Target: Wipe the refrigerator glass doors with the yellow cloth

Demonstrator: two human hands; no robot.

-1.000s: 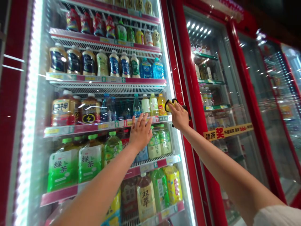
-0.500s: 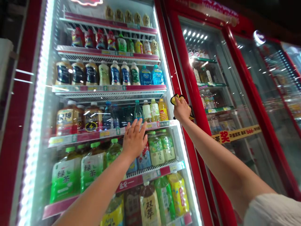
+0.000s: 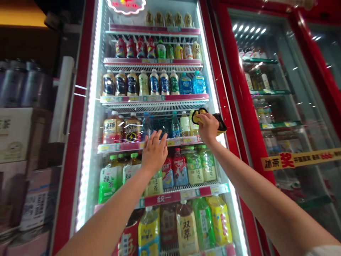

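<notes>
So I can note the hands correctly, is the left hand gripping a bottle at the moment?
No, the left hand is raised with its fingers spread, and nothing is in its grasp.

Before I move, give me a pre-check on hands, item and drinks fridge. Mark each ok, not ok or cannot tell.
1. Right hand has the yellow-and-black item: ok, gripped in the fingers.
2. Left hand free: ok, fingers spread, nothing seen in it.
3. Left palm touching the glass: cannot tell, only the back of the hand shows.
4. Arms uncrossed: ok, the left forearm and right forearm are well apart.
5. Clear view of the bottles: not ok, hands and left forearm hide some.
6. Fridge door fully closed: cannot tell, its full edge isn't readable.
</notes>
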